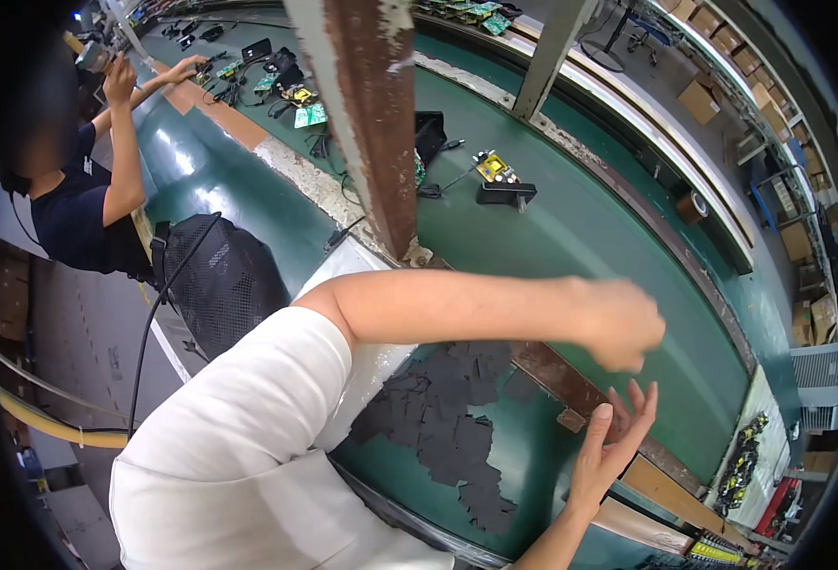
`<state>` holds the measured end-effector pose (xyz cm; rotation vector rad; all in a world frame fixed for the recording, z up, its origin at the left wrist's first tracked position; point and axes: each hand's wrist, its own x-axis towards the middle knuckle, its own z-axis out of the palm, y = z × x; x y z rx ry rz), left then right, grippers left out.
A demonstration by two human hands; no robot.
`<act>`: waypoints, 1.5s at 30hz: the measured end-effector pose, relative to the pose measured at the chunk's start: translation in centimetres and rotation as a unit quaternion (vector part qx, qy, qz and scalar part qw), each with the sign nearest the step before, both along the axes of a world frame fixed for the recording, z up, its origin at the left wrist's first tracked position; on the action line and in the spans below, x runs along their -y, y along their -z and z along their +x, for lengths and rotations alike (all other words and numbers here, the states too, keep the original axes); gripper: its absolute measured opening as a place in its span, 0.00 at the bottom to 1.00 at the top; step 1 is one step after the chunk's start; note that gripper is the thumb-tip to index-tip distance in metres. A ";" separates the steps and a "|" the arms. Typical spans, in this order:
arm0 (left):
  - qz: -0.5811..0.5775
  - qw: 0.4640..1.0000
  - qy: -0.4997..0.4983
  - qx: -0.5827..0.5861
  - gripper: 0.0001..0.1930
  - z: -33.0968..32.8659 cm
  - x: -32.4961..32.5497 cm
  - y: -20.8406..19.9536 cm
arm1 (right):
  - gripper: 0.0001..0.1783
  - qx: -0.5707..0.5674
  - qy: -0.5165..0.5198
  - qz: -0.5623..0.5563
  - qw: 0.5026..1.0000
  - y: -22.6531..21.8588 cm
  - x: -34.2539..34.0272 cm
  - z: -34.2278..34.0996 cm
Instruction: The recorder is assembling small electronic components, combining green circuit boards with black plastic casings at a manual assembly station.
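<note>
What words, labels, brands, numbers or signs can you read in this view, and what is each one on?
None can be read.
Co-worker's dark shirt: small pale mark, too small to read.
Cardboard box: too far off to read any print.
Dark flat pieces: no print visible.

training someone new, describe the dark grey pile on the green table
Find the brown post with peeling paint, then go down past the left forearm to the green table. There lies the dark grey pile of flat, overlapping pieces. Its dull, ragged patchwork sets it apart from the glossy table and the white strip on its left.
</note>
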<state>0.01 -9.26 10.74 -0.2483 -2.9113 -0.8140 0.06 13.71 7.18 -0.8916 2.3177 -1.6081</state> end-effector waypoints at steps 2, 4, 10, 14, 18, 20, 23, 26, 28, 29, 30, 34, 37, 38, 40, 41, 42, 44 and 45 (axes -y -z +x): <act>-0.021 0.995 -0.093 0.003 0.15 0.3 2.9 -1.6 | 0.37 -0.016 -0.038 0.049 0.998 -0.3 0.0 0.5; -0.067 0.977 -0.198 -0.052 0.18 0.9 5.7 -1.6 | 0.34 -0.027 -0.054 0.078 0.995 -1.3 0.4 1.1; -0.053 0.952 -0.251 0.169 0.23 0.5 12.0 -2.1 | 0.26 -0.105 -0.242 0.208 0.942 -4.1 4.5 3.7; -0.049 0.944 -0.305 0.116 0.23 0.7 12.8 -0.7 | 0.23 -0.156 -0.244 0.214 0.933 -3.1 7.9 5.8; -0.085 0.916 -0.384 0.083 0.23 2.8 12.1 -0.7 | 0.19 -0.268 -0.247 0.196 0.910 -0.8 9.3 7.4; -0.108 0.883 -0.449 0.078 0.21 3.8 11.7 -0.2 | 0.18 -0.310 -0.257 0.189 0.896 -0.4 9.5 7.5; -0.091 0.899 -0.410 0.128 0.19 6.1 11.6 -0.9 | 0.13 -0.270 -0.253 0.209 0.905 -0.4 8.1 7.6; -0.096 0.904 -0.391 0.146 0.17 6.4 10.7 -1.1 | 0.10 -0.305 -0.267 0.229 0.885 -0.5 6.5 7.3; -0.114 0.903 -0.392 0.136 0.15 6.2 9.5 -0.9 | 0.08 -0.323 -0.272 0.237 0.875 -0.4 5.7 6.8; -0.118 0.903 -0.390 0.135 0.15 5.8 8.8 -1.0 | 0.08 -0.337 -0.264 0.220 0.877 -0.2 5.4 6.4; -0.122 0.921 -0.343 0.139 0.13 5.4 8.0 -1.4 | 0.07 -0.350 -0.259 0.201 0.877 0.0 5.2 6.2; -0.105 0.965 -0.235 0.058 0.08 2.5 4.2 -0.6 | 0.04 -0.344 -0.214 0.121 0.906 0.3 5.0 5.2; -0.054 0.987 -0.142 -0.044 0.08 -0.6 0.2 -1.4 | 0.04 -0.295 -0.173 0.089 0.935 0.7 4.1 4.3; 0.013 0.989 -0.103 -0.109 0.09 -1.1 -1.0 -1.7 | 0.05 -0.257 -0.155 0.081 0.951 0.8 3.8 4.1; 0.106 0.965 -0.034 -0.236 0.10 -2.0 -3.6 -2.7 | 0.07 -0.215 -0.134 0.073 0.965 1.0 3.5 3.6; 0.132 0.945 -0.005 -0.299 0.10 -2.3 -4.7 -3.5 | 0.08 -0.151 -0.134 0.048 0.978 1.0 3.3 3.3; 0.134 0.946 -0.001 -0.296 0.10 -2.4 -5.0 -3.9 | 0.09 -0.087 -0.132 0.022 0.987 1.0 3.1 2.9; 0.192 0.911 0.009 -0.365 0.08 -2.3 -5.6 -4.4 | 0.10 -0.020 -0.122 -0.003 0.992 0.8 2.9 2.7; 0.223 0.890 0.016 -0.399 0.07 -2.2 -6.0 -4.3 | 0.09 0.027 -0.116 -0.037 0.992 0.7 2.8 2.6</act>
